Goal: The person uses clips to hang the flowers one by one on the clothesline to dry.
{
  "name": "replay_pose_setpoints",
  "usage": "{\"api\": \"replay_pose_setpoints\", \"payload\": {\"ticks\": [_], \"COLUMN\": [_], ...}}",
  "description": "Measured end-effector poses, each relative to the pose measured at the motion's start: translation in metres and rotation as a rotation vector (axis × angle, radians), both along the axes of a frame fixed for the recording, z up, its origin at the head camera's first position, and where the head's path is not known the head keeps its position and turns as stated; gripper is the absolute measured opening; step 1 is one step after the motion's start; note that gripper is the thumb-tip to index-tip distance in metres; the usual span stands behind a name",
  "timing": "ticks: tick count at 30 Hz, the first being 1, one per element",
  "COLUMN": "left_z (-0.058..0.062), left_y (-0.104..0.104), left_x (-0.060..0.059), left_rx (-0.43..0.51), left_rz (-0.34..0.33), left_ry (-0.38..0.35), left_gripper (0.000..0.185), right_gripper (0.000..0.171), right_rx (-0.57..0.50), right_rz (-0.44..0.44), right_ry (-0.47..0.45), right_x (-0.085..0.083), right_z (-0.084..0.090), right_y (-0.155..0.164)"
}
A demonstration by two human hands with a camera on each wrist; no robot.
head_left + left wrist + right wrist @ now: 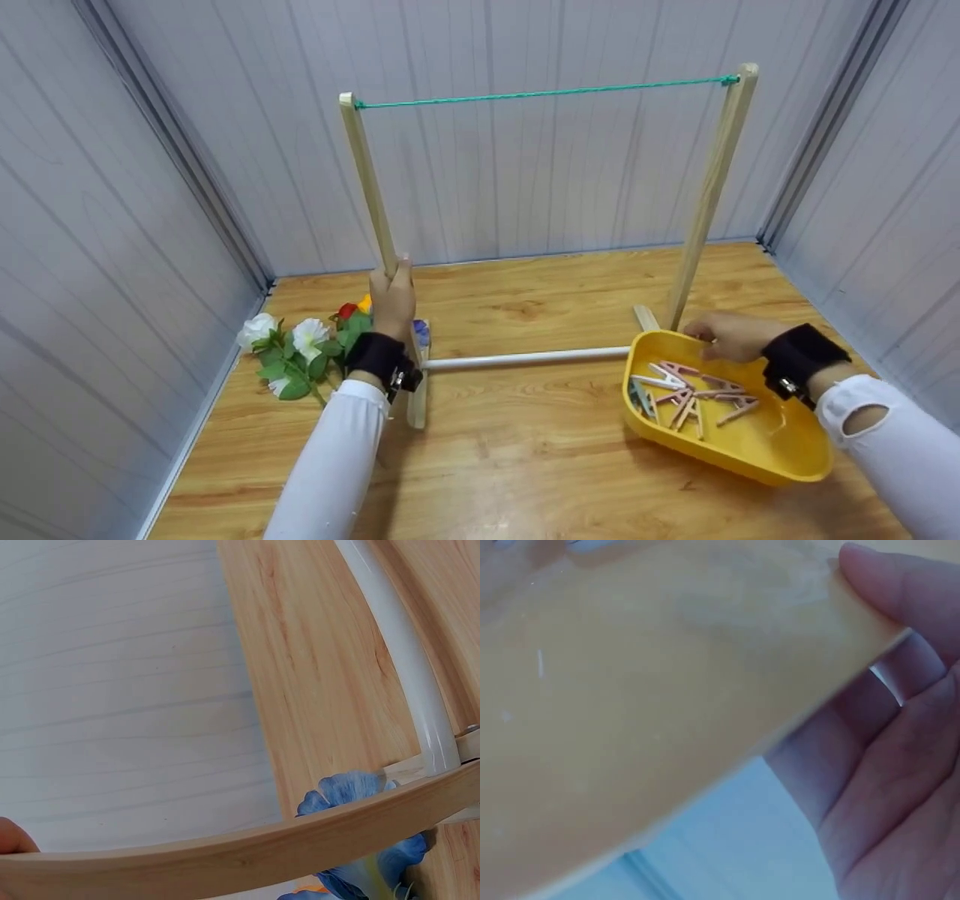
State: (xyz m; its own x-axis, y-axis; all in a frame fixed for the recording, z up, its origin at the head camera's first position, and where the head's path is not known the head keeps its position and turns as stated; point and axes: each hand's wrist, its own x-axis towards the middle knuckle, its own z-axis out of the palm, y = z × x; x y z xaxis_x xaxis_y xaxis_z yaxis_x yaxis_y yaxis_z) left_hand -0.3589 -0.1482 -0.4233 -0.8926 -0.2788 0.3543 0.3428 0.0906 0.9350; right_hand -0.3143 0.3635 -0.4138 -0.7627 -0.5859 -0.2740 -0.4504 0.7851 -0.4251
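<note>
My left hand [394, 301] grips the left wooden post [369, 180] of a small frame, low on the post. A green string [547, 93] runs between the tops of this post and the right post [712, 187]. In the left wrist view, the post [240, 864] crosses the bottom with a fingertip at its left end. My right hand [731, 336] pinches the far rim of a yellow basin [780, 442], thumb inside and fingers outside. Several clothespins [686, 397], pink, white and grey-green, lie in the basin, which overlaps the frame's right foot in the head view.
A white bar [525, 358] joins the posts near the wooden tabletop [525, 465]. White artificial flowers [309, 339] and a red one [347, 310] lie left of the frame. Blue petals [349, 787] show behind the left post. Pale panel walls [525, 187] enclose the back and sides.
</note>
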Motion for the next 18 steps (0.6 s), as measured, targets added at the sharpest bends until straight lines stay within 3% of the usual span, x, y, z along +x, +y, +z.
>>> {"api": "replay_pose_setpoints", "payload": {"ticks": [9, 18], "left_z": [0.0, 0.0], "left_y": [-0.002, -0.003], "left_x": [0.001, 0.001], "left_rx": [-0.009, -0.026], "left_rz": [0.013, 0.008], "left_ry": [-0.007, 0.02], "left_gripper": [0.05, 0.052], "right_gripper": [0.011, 0.015], "right_rx": [0.044, 0.045], "right_rz": [-0.086, -0.225], "right_ry": [0.002, 0.039], "right_x": [-0.004, -0.009], "right_z": [0.002, -0.003], "right_y": [0.052, 0.102]}}
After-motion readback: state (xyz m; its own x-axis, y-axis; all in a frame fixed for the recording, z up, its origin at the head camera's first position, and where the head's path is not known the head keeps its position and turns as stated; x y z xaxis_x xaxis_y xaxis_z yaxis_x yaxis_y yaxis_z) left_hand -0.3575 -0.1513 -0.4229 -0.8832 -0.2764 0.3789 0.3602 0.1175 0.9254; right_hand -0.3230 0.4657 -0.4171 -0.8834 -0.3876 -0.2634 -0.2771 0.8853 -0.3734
